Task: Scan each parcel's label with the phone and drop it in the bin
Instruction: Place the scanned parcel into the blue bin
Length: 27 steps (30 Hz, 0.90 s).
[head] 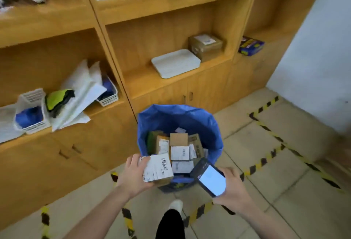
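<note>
Parcel (158, 168) with a white barcode label facing up sits low in the middle of the frame, gripped by the left hand (133, 174), whose fingers wrap its left edge; it hangs over the near rim of the bin (150, 124). To its right, the right hand (230, 187) is closed around a phone (210, 178) with a lit screen, tilted with its top end toward the parcel and just beside it. Lined with a blue bag, the bin stands on the tiled floor (275, 191) at the centre of the frame and holds many small labelled boxes (179, 146). Behind it, wooden shelves (161, 75) fill the upper half of the frame, carrying a white tray (175, 62) and a brown box (206, 45) in the middle and white baskets (32, 111) at the left. Yellow-and-black tape (266, 124) runs across the floor.
</note>
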Each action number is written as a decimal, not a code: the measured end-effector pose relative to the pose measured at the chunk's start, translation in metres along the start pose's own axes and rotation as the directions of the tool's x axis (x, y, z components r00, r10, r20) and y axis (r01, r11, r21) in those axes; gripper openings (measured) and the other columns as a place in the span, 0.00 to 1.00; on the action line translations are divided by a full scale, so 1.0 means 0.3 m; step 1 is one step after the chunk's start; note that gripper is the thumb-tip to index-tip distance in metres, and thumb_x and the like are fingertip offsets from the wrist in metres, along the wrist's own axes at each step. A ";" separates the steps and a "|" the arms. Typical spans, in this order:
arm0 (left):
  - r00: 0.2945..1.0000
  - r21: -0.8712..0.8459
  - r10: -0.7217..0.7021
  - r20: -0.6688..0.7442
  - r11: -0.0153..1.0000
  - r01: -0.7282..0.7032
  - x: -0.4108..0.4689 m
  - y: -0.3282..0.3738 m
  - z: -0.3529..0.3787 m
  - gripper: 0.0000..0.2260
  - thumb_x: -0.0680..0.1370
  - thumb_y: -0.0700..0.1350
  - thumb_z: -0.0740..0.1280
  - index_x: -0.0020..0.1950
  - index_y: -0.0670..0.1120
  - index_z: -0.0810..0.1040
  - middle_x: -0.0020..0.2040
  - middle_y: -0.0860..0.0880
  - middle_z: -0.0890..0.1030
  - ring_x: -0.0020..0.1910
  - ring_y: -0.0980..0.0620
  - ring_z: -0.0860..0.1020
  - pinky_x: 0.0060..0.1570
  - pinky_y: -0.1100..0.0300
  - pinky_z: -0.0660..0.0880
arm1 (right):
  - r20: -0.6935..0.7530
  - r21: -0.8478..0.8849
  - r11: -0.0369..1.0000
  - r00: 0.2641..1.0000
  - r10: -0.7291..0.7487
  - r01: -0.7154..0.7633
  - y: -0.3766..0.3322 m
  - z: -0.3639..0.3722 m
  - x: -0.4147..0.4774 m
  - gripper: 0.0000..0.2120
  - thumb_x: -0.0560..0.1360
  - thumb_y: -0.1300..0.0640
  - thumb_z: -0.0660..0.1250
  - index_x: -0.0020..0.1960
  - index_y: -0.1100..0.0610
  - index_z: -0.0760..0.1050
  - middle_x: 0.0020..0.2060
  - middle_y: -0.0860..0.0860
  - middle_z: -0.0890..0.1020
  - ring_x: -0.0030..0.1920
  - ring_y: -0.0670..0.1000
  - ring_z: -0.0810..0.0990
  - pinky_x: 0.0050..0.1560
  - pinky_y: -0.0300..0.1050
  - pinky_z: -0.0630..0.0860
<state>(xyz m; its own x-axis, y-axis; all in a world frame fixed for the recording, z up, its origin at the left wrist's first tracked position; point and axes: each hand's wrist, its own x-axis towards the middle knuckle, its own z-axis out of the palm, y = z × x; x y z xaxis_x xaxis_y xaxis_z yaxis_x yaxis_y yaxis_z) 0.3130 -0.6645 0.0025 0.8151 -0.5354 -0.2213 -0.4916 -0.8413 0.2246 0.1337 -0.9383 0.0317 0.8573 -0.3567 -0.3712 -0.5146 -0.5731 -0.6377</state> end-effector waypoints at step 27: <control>0.785 0.023 0.238 0.572 0.952 -0.305 1.098 -0.199 0.825 0.48 0.66 0.53 0.75 0.77 0.55 0.48 0.68 0.45 0.54 0.70 0.44 0.55 0.63 0.48 0.70 | 0.071 -0.019 0.814 0.812 0.580 -0.580 0.224 0.468 1.105 0.45 0.56 0.53 0.77 0.70 0.45 0.62 0.61 0.43 0.63 0.60 0.49 0.72 0.58 0.53 0.69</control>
<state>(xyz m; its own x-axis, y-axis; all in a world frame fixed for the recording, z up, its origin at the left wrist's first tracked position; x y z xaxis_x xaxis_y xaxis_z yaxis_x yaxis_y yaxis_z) 0.5350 -0.8091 -0.3186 0.3478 -0.6630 -0.6629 -0.7241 -0.6391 0.2592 0.3855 -0.9913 -0.2290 0.3985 -0.5695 -0.7189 -0.9166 -0.2740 -0.2911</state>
